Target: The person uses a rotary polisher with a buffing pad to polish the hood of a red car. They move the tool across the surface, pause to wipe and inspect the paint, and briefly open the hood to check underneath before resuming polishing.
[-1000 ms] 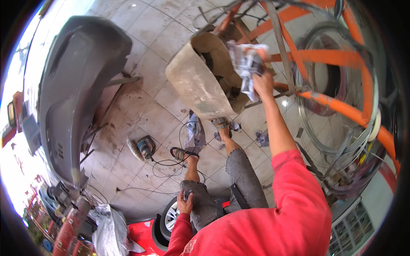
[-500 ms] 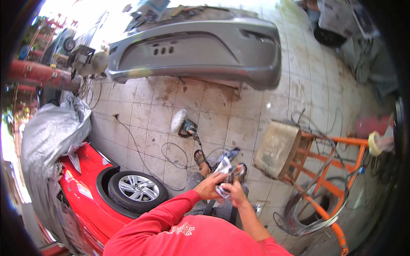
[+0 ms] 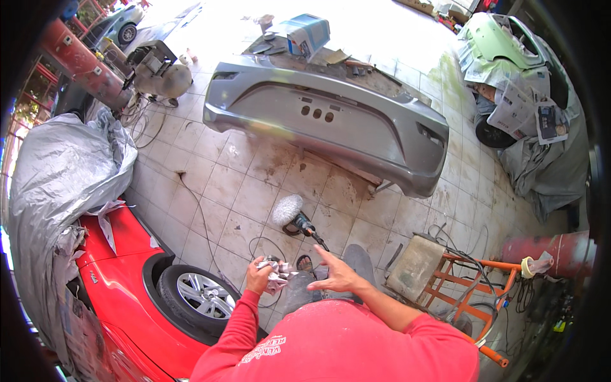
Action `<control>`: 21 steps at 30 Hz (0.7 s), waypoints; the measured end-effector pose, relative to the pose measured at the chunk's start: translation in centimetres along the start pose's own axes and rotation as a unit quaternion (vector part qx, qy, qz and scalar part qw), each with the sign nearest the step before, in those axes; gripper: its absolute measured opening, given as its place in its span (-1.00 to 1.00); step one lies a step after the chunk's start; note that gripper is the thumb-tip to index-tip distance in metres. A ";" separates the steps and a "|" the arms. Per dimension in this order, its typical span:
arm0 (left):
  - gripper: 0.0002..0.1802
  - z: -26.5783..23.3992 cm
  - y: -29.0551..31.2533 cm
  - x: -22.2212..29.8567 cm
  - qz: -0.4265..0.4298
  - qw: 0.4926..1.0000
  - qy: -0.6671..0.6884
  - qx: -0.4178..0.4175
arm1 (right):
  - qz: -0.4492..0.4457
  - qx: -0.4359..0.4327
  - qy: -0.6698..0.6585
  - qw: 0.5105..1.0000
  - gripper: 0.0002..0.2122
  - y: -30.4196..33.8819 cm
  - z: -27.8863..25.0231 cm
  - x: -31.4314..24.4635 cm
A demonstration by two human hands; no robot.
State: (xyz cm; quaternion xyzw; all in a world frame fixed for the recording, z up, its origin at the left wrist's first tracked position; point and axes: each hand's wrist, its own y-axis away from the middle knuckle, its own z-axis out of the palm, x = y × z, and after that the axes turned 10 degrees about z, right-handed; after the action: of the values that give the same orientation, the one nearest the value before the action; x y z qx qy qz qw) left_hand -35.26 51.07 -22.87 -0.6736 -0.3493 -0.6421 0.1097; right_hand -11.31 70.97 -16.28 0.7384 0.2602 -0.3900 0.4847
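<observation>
In the head view, the left hand (image 3: 256,279) grips a crumpled pale bundle (image 3: 278,278), fingers closed around it, at nine o'clock from the right hand (image 3: 342,275). The right hand's fingers are spread apart, holding nothing. Toward twelve o'clock, a power tool (image 3: 302,223) with a fluffy white pad (image 3: 287,209) lies on the tiled floor (image 3: 398,219); farther up sits a grey bumper (image 3: 356,124).

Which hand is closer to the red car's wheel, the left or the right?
The left hand. Holding crumpled paper, it is just to the right of the red car's wheel in the picture; the open right hand is farther to the right.
</observation>
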 end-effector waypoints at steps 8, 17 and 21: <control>-0.59 6.3 -6.6 7.5 0.032 0.961 0.264 0.082 | -0.116 -0.097 0.109 0.982 -0.03 -12.5 -3.5 -8.2; -0.16 11.4 -19.5 15.0 -0.004 0.969 0.240 0.067 | -0.157 -0.383 0.215 0.885 -0.15 -29.1 -22.7 -15.2; -0.30 13.8 -20.9 13.5 -0.180 0.974 0.113 0.084 | -0.140 -0.167 -0.002 0.976 -0.62 -41.4 -37.1 -17.0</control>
State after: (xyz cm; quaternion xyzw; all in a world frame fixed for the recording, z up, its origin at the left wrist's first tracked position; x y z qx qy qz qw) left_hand -38.07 79.03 -18.52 -0.5113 -0.5027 -0.6916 0.0868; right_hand -40.44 121.27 -15.04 0.6029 0.4214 -0.4065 0.5420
